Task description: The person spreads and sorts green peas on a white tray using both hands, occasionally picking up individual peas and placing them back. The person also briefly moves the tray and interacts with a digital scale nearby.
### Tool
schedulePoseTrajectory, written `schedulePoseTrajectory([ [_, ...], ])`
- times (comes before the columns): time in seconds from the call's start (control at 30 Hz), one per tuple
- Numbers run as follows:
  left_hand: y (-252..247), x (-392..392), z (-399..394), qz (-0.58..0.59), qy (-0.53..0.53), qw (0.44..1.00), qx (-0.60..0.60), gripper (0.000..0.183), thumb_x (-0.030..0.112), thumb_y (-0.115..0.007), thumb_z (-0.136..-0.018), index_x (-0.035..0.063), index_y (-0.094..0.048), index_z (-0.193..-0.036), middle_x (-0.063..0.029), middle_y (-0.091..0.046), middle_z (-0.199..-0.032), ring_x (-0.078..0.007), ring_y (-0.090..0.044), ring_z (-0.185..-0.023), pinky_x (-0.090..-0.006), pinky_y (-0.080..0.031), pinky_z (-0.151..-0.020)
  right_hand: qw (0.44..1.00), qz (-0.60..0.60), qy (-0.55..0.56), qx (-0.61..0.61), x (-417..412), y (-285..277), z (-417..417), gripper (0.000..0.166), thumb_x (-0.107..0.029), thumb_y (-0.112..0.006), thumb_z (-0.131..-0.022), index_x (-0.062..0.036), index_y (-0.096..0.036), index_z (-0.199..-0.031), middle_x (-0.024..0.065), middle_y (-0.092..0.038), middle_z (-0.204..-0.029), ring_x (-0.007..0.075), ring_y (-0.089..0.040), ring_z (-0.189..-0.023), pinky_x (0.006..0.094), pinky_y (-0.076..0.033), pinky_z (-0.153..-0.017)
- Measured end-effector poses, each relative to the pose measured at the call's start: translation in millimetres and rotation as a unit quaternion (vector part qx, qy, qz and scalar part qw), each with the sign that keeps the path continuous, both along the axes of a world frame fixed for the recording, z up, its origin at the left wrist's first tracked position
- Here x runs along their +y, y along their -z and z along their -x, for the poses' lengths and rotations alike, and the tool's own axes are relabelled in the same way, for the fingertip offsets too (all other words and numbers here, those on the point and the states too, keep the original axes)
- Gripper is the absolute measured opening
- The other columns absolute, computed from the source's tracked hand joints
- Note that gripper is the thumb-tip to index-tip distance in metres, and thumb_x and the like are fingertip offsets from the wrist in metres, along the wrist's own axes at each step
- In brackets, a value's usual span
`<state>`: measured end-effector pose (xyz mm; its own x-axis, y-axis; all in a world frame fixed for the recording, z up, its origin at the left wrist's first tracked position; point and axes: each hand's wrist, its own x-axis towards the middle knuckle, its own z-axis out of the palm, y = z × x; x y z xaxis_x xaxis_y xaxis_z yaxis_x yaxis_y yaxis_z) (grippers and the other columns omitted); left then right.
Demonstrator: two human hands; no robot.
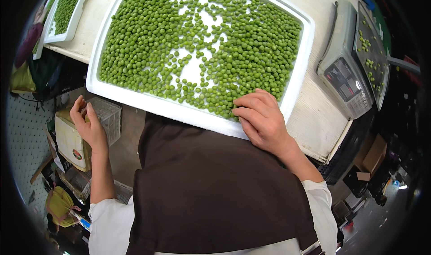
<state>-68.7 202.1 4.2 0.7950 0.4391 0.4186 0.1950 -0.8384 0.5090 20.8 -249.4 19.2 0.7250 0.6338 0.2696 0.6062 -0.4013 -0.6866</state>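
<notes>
A large white foam tray (161,105) full of loose green peas (141,42) lies in front of me, its near rim close to my apron. The peas are thick on the left and right sides, and the white bottom shows through the middle. My right hand (264,118) rests over the tray's near right corner. Its curled fingertips touch the peas, and whether a pea is between them is hidden. Off the tray's left edge, my left hand (86,125) is raised in the air with thumb and fingers apart, and nothing shows in it.
A digital scale (346,83) stands right of the tray, with scattered peas on its metal pan (370,49). Another white tray of peas (65,36) sits at the far left of the white table (313,127). Below my left hand are a plastic crate (112,120) and a foam box (69,140).
</notes>
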Motion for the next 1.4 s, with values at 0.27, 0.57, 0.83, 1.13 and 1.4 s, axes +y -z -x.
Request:
schedulePoseTrajectory([
  [0.27,-23,-113,-68,0.121,0.251,0.955,0.106,0.029,0.0,-0.062,-0.097,-0.0007,-0.064,-0.126,-0.0117,-0.064,-0.122,-0.0224,-0.061,-0.115,-0.034,-0.047,-0.101,0.985,0.04,0.155,-0.065,-16,1,1,0.029,0.001,-0.07,-0.081,-0.0017,-0.069,-0.111,0.0173,-0.065,-0.126,0.0371,-0.061,-0.114,0.0491,-0.047,-0.102],
  [0.57,-19,-236,-137,0.03,0.448,0.887,0.104,0.047,0.019,-0.073,-0.089,0.0065,-0.063,-0.133,-0.0195,-0.054,-0.144,-0.0401,-0.051,-0.133,-0.0503,-0.042,-0.109,0.979,0.106,0.17,-0.039,-19,6,-6,0.039,-0.004,-0.075,-0.078,-0.0009,-0.068,-0.116,0.0165,-0.061,-0.132,0.0365,-0.059,-0.12,0.0467,-0.047,-0.103],
  [0.83,4,-282,-171,-0.066,0.518,0.847,0.099,0.043,0.024,-0.069,-0.092,0.0136,-0.063,-0.133,-0.015,-0.048,-0.152,-0.039,-0.041,-0.144,-0.0569,-0.033,-0.116,0.988,0.049,0.146,-0.015,-26,8,-7,0.029,-0.004,-0.075,-0.079,-0.0031,-0.069,-0.108,0.0145,-0.064,-0.125,0.0345,-0.061,-0.113,0.045,-0.049,-0.096],
  [1.13,12,-232,-197,-0.114,0.472,0.869,0.092,0.028,0.009,-0.067,-0.091,0.0072,-0.064,-0.119,-0.0141,-0.057,-0.135,-0.0361,-0.052,-0.13,-0.0473,-0.044,-0.107,0.988,0.058,0.142,-0.015,-25,8,-6,0.028,-0.006,-0.074,-0.081,-0.0037,-0.07,-0.109,0.012,-0.066,-0.125,0.0332,-0.062,-0.114,0.0442,-0.049,-0.097],
  [1.4,3,-210,-165,-0.12,0.434,0.886,0.112,0.038,0.013,-0.068,-0.093,0.0093,-0.063,-0.131,-0.0158,-0.054,-0.144,-0.0394,-0.046,-0.138,-0.0511,-0.042,-0.11,0.988,0.047,0.144,-0.012,-25,8,-7,0.025,-0.005,-0.074,-0.082,-0.0036,-0.07,-0.106,0.0117,-0.067,-0.125,0.033,-0.062,-0.114,0.0445,-0.049,-0.097],
])
